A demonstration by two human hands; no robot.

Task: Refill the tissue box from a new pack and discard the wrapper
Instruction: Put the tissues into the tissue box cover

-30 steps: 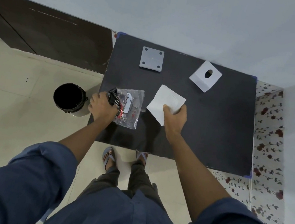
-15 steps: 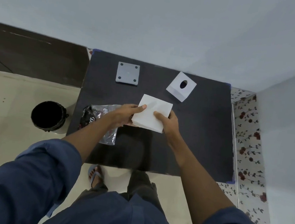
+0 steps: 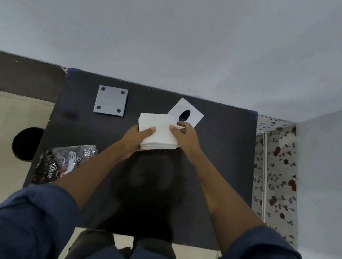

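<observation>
A white stack of tissues [image 3: 159, 131] is held between both hands above the middle of the black table [image 3: 213, 179]. My left hand [image 3: 134, 140] grips its left edge and my right hand [image 3: 184, 136] grips its right edge. Just behind the stack stands the white tissue box [image 3: 191, 111] with an oval hole on its top; the stack hides its lower left corner. The empty plastic wrapper [image 3: 63, 161], clear with dark print, lies near the table's front left edge.
A grey square plate [image 3: 110, 101] with four dark dots lies at the table's back left. A black bin [image 3: 25, 143] stands on the floor left of the table. A wall runs behind the table and along the right side.
My left hand let go of the wrapper and took hold of the tissue stack. Both hands have carried the stack away from me, up to the tissue box.
</observation>
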